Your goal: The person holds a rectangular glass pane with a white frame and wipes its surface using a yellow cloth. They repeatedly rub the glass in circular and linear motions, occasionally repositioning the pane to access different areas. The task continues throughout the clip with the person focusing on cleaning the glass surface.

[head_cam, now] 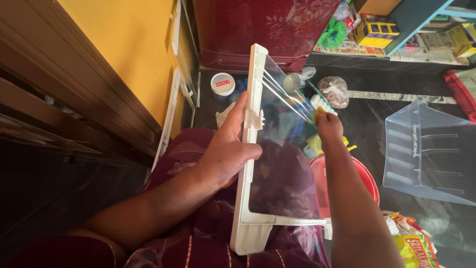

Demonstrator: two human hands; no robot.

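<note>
Glass shelf with white plastic frame, propped upright on the person's lap, left hand clamped on its left edge, right hand closed on a small yellow sponge against its far side, red basin just behind it

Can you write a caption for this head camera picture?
Left hand steadies a glass fridge shelf while the right hand rubs it.

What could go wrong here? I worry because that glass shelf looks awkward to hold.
The left hand alone grips the white frame of the glass shelf, which is propped on the lap; it could slip. The right hand pressing a yellow sponge may tip it toward the red tub.
</note>
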